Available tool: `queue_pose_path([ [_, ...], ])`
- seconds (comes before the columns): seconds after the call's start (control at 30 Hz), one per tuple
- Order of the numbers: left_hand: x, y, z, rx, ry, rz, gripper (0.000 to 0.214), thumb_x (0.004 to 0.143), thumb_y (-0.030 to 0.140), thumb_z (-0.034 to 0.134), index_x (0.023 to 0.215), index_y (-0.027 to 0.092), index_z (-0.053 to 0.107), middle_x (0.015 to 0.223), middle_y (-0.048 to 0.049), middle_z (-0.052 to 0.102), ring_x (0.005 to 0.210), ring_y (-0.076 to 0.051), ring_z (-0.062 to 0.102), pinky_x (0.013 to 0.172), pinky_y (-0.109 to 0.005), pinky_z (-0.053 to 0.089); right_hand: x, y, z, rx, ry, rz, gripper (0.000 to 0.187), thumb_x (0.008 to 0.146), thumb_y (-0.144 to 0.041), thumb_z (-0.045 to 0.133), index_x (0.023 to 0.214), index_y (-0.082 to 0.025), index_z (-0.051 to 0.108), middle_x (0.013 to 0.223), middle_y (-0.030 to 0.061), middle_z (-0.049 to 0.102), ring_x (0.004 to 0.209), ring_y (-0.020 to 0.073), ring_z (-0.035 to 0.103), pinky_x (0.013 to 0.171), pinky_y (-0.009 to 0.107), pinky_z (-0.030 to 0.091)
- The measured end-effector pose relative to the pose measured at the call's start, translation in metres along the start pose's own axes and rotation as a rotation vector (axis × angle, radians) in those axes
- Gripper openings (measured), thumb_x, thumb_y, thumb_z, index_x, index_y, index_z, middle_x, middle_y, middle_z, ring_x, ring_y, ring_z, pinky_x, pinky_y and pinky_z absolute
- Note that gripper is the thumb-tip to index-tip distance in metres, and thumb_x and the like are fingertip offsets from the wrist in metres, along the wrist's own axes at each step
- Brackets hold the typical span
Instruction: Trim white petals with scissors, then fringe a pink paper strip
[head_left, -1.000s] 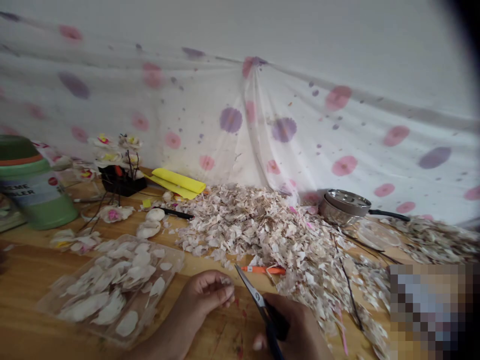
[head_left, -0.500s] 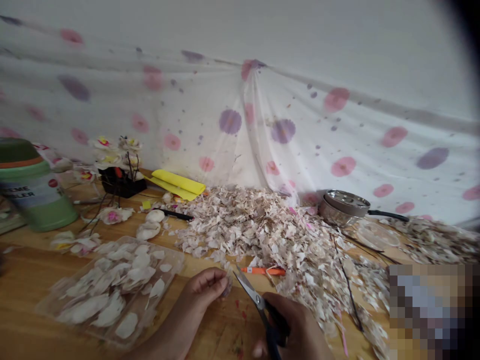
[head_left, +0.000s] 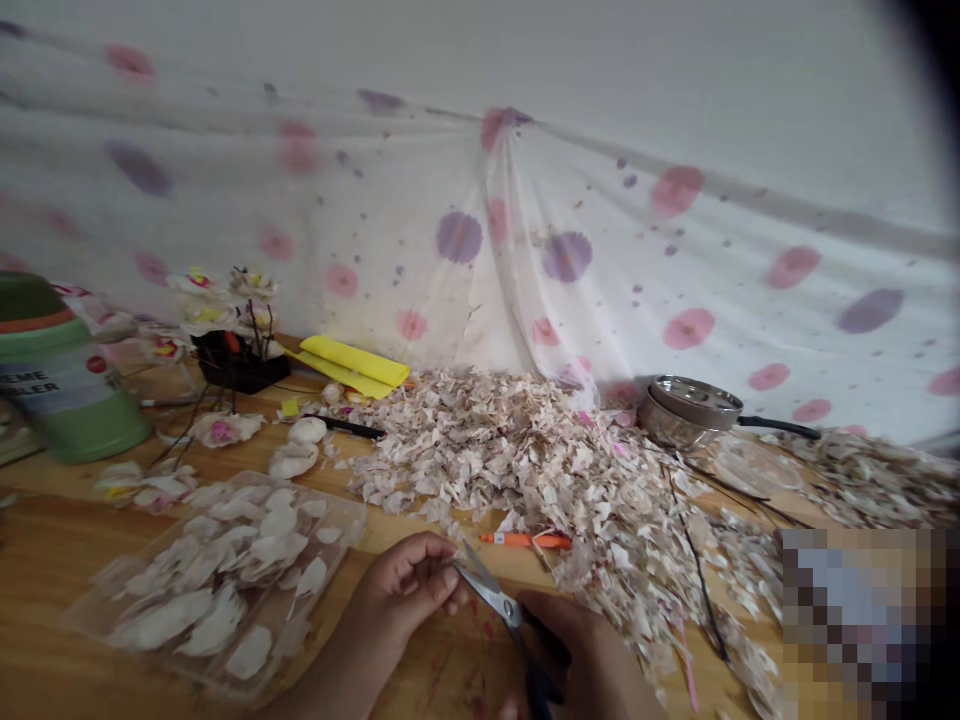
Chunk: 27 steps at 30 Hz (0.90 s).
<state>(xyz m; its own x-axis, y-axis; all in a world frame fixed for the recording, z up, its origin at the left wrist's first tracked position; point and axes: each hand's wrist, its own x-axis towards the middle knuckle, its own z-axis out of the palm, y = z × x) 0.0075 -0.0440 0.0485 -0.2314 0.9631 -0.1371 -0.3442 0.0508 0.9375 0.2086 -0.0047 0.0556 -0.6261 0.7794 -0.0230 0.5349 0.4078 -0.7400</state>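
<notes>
My left hand [head_left: 409, 590] is pinched shut on a small pale petal piece [head_left: 452, 566] low in the middle. My right hand [head_left: 581, 660] grips black-handled scissors [head_left: 499, 605], whose blades are apart and reach to the piece at my left fingertips. Just left of my hands, a clear plastic tray [head_left: 217, 580] holds several white cut petals. Behind my hands lies a big heap of pale cut scraps [head_left: 540, 460].
An orange-handled tool [head_left: 525, 540] lies at the heap's front edge. A green tub [head_left: 56, 375] stands far left, beside a black pot of paper flowers [head_left: 236, 335] and yellow sheets [head_left: 352, 365]. A steel pan [head_left: 694, 405] sits at the back right. Spotted sheer cloth hangs behind.
The scissors have swung down and left, and their blades now meet the piece in my left fingers. My left hand stayed nearly in place.
</notes>
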Motion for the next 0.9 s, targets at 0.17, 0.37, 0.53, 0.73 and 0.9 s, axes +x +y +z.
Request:
queue_pose_path([
  [0.17,0.002,-0.008,-0.001,-0.055,-0.039,0.016,0.036,0.059,0.048,0.084,0.074,0.019,0.071,0.057,0.0014,0.066,0.059,-0.014,0.055,0.061,-0.027,0.041,0.003,-0.002,0.002,0.089,-0.030,-0.016,0.030,0.069,-0.038,0.068,0.092,-0.019,0.070,0.082,0.0047,0.070,0.075,0.0223,0.061,0.066,0.026,0.045],
  [0.37,0.003,-0.014,-0.004,-0.061,-0.063,0.032,0.035,0.063,0.049,0.083,0.076,0.019,0.073,0.059,0.0015,0.066,0.059,-0.013,0.054,0.061,-0.026,0.039,0.003,-0.003,0.004,0.150,-0.015,-0.007,0.035,0.068,-0.041,0.070,0.095,-0.019,0.071,0.086,0.0059,0.070,0.081,0.0246,0.062,0.071,0.027,0.046],
  [0.53,0.002,-0.014,-0.004,-0.088,-0.060,-0.010,0.037,0.059,0.051,0.084,0.073,0.018,0.074,0.059,0.0013,0.065,0.061,-0.013,0.053,0.062,-0.026,0.039,0.002,-0.004,0.006,0.229,-0.032,-0.026,0.042,0.070,-0.046,0.071,0.100,-0.017,0.071,0.089,0.0061,0.070,0.088,0.0264,0.061,0.076,0.027,0.046],
  [0.73,0.000,-0.015,0.000,-0.215,-0.067,-0.088,0.036,0.055,0.045,0.089,0.074,0.018,0.075,0.059,0.0009,0.065,0.060,-0.012,0.052,0.062,-0.025,0.039,0.003,0.003,0.006,0.252,-0.077,-0.035,0.044,0.068,-0.044,0.073,0.103,-0.016,0.070,0.086,0.0053,0.070,0.083,0.0250,0.061,0.070,0.025,0.045],
  [0.9,0.001,-0.015,0.001,-0.244,-0.079,-0.102,0.035,0.053,0.043,0.091,0.071,0.017,0.075,0.058,0.0014,0.064,0.058,-0.010,0.050,0.060,-0.024,0.037,0.002,0.005,0.005,0.183,-0.070,-0.035,0.037,0.069,-0.041,0.072,0.096,-0.016,0.071,0.082,0.0024,0.068,0.077,0.0220,0.059,0.065,0.022,0.044],
])
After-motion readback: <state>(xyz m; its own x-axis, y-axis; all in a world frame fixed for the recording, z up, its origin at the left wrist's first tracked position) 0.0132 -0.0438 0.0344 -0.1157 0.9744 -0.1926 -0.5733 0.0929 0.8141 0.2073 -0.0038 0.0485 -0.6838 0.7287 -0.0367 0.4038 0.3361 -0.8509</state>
